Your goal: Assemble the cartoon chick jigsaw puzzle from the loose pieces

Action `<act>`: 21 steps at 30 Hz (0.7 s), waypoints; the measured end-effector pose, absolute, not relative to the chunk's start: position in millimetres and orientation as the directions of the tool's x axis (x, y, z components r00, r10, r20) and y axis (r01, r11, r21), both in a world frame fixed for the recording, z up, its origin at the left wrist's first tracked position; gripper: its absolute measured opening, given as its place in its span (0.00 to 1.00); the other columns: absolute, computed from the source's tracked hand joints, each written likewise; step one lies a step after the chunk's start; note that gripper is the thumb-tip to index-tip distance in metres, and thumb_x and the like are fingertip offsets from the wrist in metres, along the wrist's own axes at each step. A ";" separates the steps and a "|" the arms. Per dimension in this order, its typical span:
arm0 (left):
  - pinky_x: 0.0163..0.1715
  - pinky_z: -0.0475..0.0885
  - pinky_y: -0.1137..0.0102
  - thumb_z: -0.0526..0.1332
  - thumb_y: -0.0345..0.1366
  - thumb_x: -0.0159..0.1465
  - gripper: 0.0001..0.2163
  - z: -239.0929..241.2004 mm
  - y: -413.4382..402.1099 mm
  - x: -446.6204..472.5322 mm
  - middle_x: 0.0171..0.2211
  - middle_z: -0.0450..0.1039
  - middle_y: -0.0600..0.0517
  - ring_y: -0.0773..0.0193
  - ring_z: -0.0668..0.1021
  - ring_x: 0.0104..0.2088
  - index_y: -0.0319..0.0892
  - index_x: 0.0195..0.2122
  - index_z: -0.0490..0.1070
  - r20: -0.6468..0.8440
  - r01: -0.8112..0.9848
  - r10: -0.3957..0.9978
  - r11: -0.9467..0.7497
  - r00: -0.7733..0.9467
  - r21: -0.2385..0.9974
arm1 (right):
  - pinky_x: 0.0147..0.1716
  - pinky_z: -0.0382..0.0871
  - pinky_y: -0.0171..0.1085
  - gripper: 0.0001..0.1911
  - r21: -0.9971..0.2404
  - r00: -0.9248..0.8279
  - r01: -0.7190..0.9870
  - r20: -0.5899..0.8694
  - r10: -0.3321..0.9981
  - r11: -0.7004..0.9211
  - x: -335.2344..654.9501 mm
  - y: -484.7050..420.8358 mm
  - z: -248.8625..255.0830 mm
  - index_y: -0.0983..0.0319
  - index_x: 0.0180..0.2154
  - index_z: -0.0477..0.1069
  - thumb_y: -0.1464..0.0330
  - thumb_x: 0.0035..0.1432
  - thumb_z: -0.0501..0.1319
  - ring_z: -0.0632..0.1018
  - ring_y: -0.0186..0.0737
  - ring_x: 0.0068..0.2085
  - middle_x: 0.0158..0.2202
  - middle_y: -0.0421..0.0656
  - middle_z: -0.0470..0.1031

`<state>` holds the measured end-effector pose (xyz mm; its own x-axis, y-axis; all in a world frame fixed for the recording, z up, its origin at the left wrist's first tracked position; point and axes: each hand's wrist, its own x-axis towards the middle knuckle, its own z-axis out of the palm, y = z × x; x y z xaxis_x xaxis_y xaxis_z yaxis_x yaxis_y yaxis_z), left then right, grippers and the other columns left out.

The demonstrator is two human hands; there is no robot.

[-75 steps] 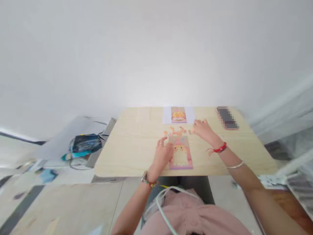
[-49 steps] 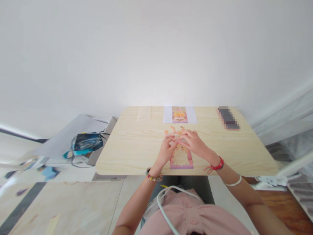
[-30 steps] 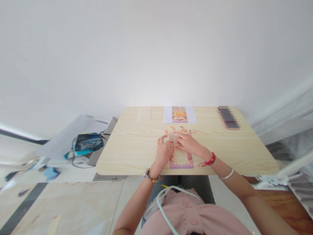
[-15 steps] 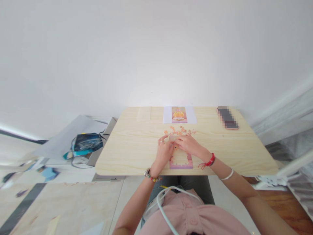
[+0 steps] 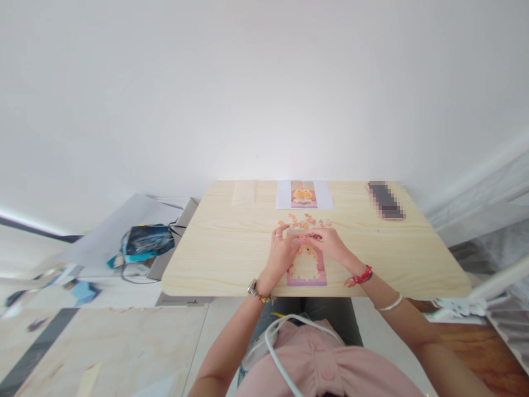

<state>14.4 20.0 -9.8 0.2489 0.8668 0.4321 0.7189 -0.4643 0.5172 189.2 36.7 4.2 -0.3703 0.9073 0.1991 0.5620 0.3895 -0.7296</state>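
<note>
A partly assembled jigsaw puzzle [image 5: 306,282] lies near the front edge of the table, with a pink and purple border, orange bits inside and a bare middle. My left hand [image 5: 282,253] rests at its upper left, fingers spread and fingertips by the top edge. Just above the puzzle's top right, my right hand [image 5: 329,243] has thumb and fingers pinched together on a small puzzle piece, mostly hidden by the fingertips. The two hands' fingertips nearly meet. Beyond them, several loose puzzle pieces [image 5: 306,221] lie scattered.
At the back of the table [image 5: 215,259], a white sheet [image 5: 283,194] bears a printed pumpkin picture [image 5: 304,194]. A clear flat wrapper [image 5: 244,193] lies left of it, a phone [image 5: 386,199] to the right. Bags and cables [image 5: 149,241] sit beyond the left edge.
My right hand has lifted and shifted slightly right, its fingers now pinched. My left fingertips have moved a little up and right, uncovering more of the puzzle's upper part.
</note>
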 end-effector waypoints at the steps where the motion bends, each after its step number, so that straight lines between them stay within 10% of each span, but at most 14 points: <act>1: 0.48 0.64 0.54 0.60 0.32 0.56 0.07 -7.8 19.5 15.3 0.47 0.60 0.46 0.54 0.63 0.51 0.44 0.37 0.71 0.444 0.701 0.859 -0.480 0.254 0.527 | 0.35 0.68 0.37 0.09 -0.785 -0.348 0.513 0.178 0.920 0.346 189.4 37.1 4.3 0.61 0.35 0.74 0.69 0.53 0.57 0.76 0.38 0.35 0.35 0.44 0.77; 21: 0.50 0.64 0.59 0.56 0.32 0.60 0.07 5.9 15.1 11.3 0.48 0.60 0.47 0.60 0.65 0.51 0.45 0.39 0.69 0.464 0.568 0.835 -0.545 0.297 0.617 | 0.36 0.69 0.39 0.12 -0.949 -0.420 0.273 0.031 0.907 0.158 196.2 40.3 15.3 0.63 0.36 0.74 0.66 0.48 0.61 0.75 0.40 0.35 0.33 0.43 0.76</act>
